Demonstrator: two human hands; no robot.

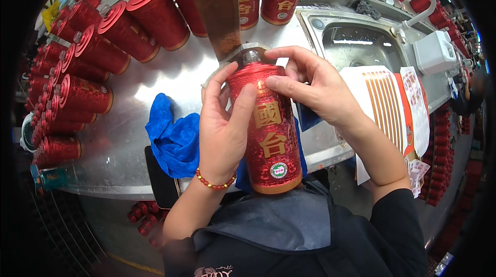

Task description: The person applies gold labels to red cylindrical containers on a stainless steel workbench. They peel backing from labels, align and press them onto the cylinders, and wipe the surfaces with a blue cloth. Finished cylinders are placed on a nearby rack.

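Nearest the camera, the person's dark apron (289, 225) fills the lower edge, with both forearms rising from it. The left hand (222, 127), a red bead bracelet (214, 183) at its wrist, wraps the left side of an upright red bottle (268, 127); the fingers curl together around the body, and the thumb presses against the bottle's shoulder. The right hand (315, 88) comes from the right, its thumb and forefinger closed on the bottle's upper shoulder just below the neck, the remaining fingers arched above. The bottle stands between the hands at the near edge of a steel table (129, 158), its base close to the apron, its gold characters and round green seal facing the camera. A blue cloth (173, 137) lies crumpled on the table just left of the left hand. To the right, sheets of striped labels (385, 104) hang over the table edge. Behind the bottle a brown strip (219, 8) runs up out of the frame. Farther back, a sink (356, 44) is set into the table, with a white box (434, 52) beside it. Rows of red bottles (93, 55) lie on their sides along the left and far rim.
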